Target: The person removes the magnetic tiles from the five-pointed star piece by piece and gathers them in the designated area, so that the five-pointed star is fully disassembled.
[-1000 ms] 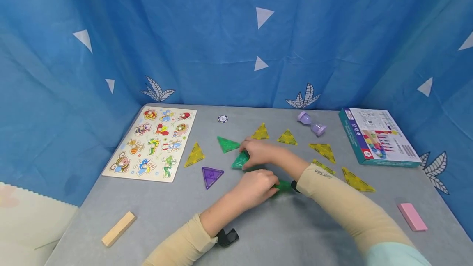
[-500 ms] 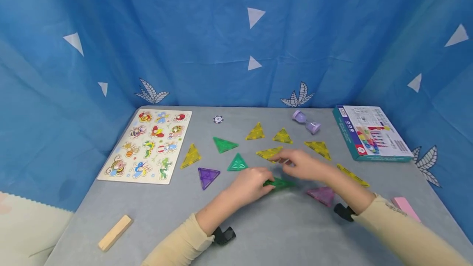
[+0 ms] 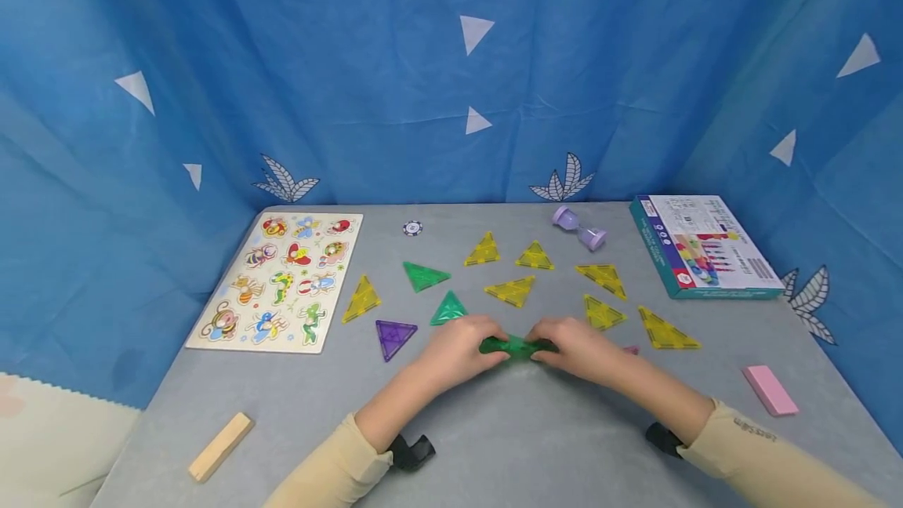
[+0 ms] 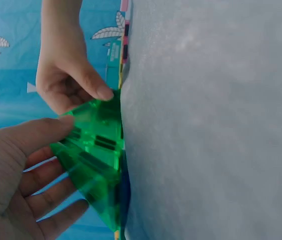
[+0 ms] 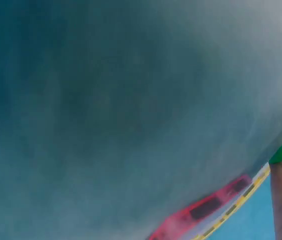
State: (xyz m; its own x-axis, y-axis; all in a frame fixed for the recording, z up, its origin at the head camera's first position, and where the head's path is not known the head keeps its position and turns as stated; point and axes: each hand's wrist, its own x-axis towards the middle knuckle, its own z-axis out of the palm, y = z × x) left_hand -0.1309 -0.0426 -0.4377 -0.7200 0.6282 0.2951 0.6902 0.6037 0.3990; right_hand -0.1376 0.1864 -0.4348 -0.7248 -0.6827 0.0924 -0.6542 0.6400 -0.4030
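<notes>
Translucent green magnetic tiles [image 3: 518, 346] are held between the two hands over the middle of the table. In the left wrist view the green triangles meet at an angle, raised like a small tent. My left hand [image 3: 458, 350] pinches their left side, with its thumb [image 4: 56, 129] on the upper face. On the opposite side my right hand [image 3: 577, 349] pinches them between thumb and fingers. Just beyond the hands lie two loose green triangles, the nearer one [image 3: 448, 310] and the farther one [image 3: 426, 277]. A pink tile [image 5: 196, 212] is mostly hidden behind the right wrist.
A purple triangle [image 3: 395, 338] and several yellow triangles [image 3: 511, 291] lie around. Farther out are an insect peg puzzle [image 3: 282, 281], a poker chip [image 3: 412, 228], a purple hourglass [image 3: 578, 227], a box [image 3: 708, 245], a pink block [image 3: 770, 390] and a wooden block [image 3: 221, 447].
The right hand let go of one green triangle, leaving it on the table, then moved right and back in to grip the green tiles in the left hand. The left hand kept its grip.
</notes>
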